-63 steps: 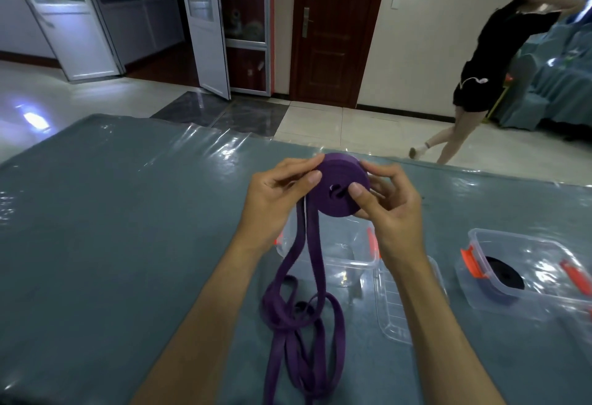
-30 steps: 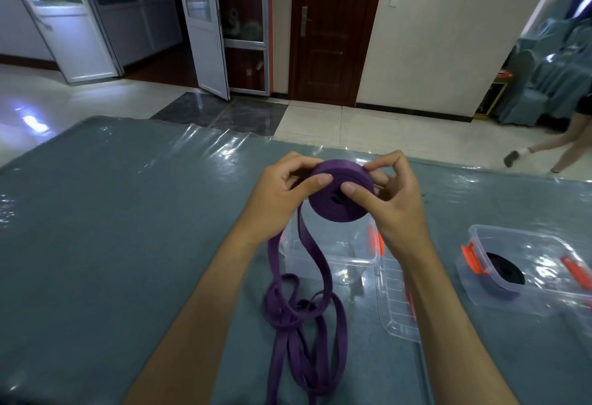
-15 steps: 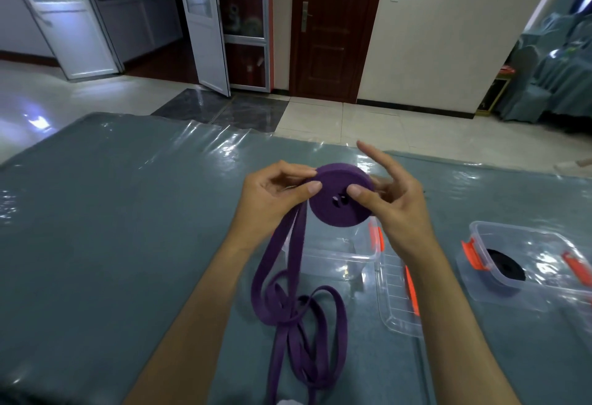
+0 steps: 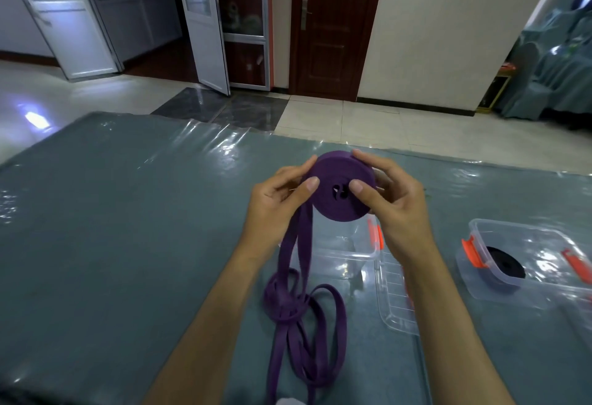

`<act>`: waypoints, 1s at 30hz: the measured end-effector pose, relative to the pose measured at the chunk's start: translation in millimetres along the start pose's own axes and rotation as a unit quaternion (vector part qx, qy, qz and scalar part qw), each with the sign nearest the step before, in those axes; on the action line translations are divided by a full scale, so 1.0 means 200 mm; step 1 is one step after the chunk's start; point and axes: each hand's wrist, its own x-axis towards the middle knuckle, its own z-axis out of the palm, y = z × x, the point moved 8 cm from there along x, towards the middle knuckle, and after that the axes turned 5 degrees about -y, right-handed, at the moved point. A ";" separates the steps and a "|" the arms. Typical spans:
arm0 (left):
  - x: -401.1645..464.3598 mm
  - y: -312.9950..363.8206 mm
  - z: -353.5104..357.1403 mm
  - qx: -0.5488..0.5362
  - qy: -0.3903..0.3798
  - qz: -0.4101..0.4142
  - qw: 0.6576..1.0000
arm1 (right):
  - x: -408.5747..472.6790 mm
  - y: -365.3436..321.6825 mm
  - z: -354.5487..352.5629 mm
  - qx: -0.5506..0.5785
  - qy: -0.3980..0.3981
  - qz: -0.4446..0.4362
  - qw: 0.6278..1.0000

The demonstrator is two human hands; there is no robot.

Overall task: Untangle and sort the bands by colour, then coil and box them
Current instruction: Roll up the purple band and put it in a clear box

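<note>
Nearest you, the loose tail of the purple band (image 4: 301, 315) lies in slack loops on the table (image 4: 112, 228), running off the bottom of the view, so a fair length looks unwound yet. Follow it up and two strands climb to the purple coil (image 4: 340, 186), held in the air above the empty clear box (image 4: 344, 252). Your left hand (image 4: 275, 202) pinches the coil's left side, thumb on the face, fingers curled behind; your right hand (image 4: 389, 199) grips the other side, thumb by the centre hole, fingers wrapped round the rim. The box's lid (image 4: 395, 300) lies flat just beside it, under your right forearm. Well to the right, a second box (image 4: 525, 263) already holds a black coil (image 4: 505, 264), so by my reckoning one colour is boxed and this one is midway. You have open room to your left; the table's far edge sits a little beyond your hands, with bare floor past it.
</note>
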 end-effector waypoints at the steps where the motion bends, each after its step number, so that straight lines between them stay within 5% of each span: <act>1: 0.00 0.01 0.00 0.002 -0.012 -0.002 1.000 | -0.01 0.01 0.01 0.007 0.007 -0.002 1.000; 8: -0.04 0.04 -0.01 0.010 0.075 0.038 0.996 | 0.01 0.01 0.02 0.002 -0.011 0.031 0.999; 12: -0.04 0.04 0.00 0.003 -0.004 0.006 1.000 | 0.00 -0.01 0.01 -0.029 0.006 -0.009 1.000; 18: -0.02 0.09 -0.06 0.023 0.047 0.042 0.998 | -0.01 0.09 0.04 0.040 -0.060 0.085 0.994; 24: -0.03 0.02 -0.05 0.006 -0.036 -0.023 0.999 | -0.02 0.11 0.03 0.028 -0.047 0.040 0.998; 30: -0.02 0.04 -0.06 0.034 0.023 0.018 0.999 | 0.00 0.10 0.04 0.013 -0.074 0.065 0.995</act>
